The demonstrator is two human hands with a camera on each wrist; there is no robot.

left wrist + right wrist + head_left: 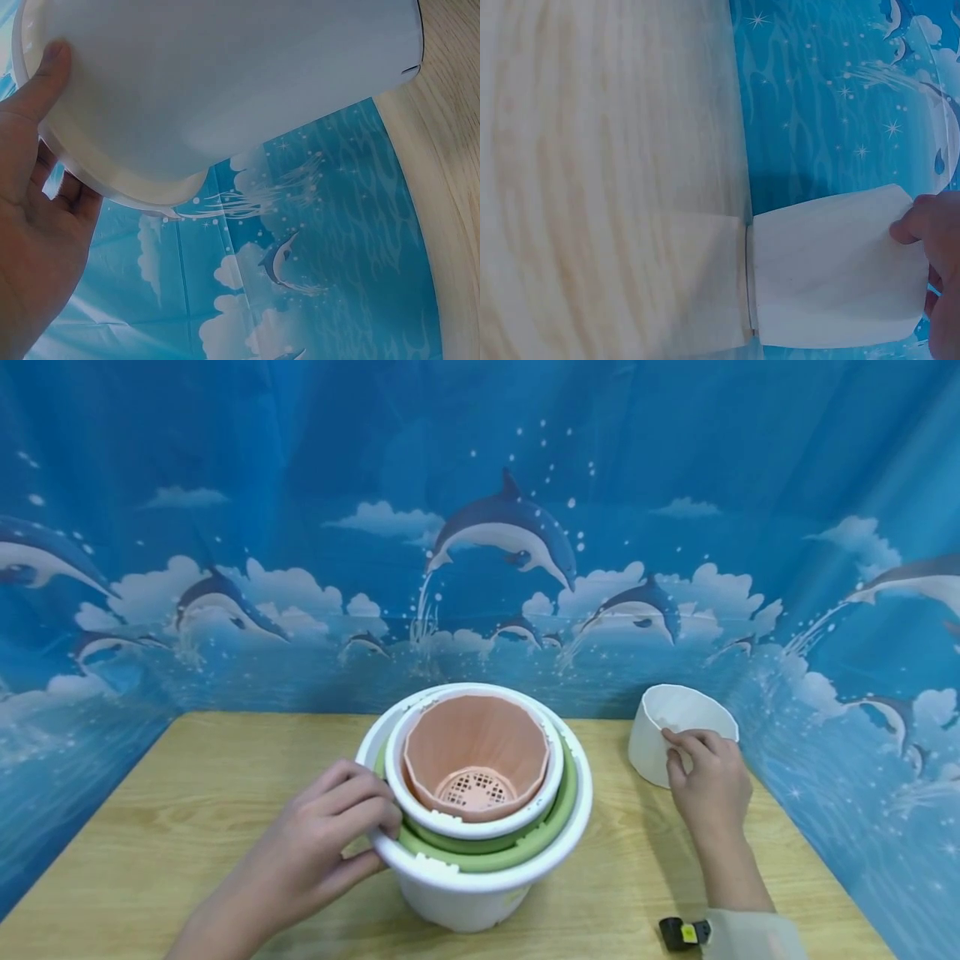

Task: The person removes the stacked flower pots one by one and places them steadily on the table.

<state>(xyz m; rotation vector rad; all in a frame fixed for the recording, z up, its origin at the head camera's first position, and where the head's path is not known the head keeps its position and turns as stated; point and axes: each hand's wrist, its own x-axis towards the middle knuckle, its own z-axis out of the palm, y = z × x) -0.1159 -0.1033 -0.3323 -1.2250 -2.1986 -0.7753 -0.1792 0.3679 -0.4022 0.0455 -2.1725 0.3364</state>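
Several plant pots stand nested on the table. The outermost is a large white pot [465, 906], with a green pot [487, 862], a smaller white pot [480, 830] and a salmon-coloured pot [480, 735] with a grid of drain holes inside it. My left hand [322, 835] grips the large pot's rim; the left wrist view shows the thumb on the outer wall [225, 82] and the fingers behind the rim. Over at the right, a small white faceted pot [647, 747] stands upright. My right hand [708, 785] pinches its near rim, thumb outside.
A light wood table [172, 827] bears the pots. A blue curtain [315, 468] printed with dolphins hangs right behind it and along both sides. The small pot is close to the table's back right corner. A black device [684, 933] with a yellow mark is at the right wrist.
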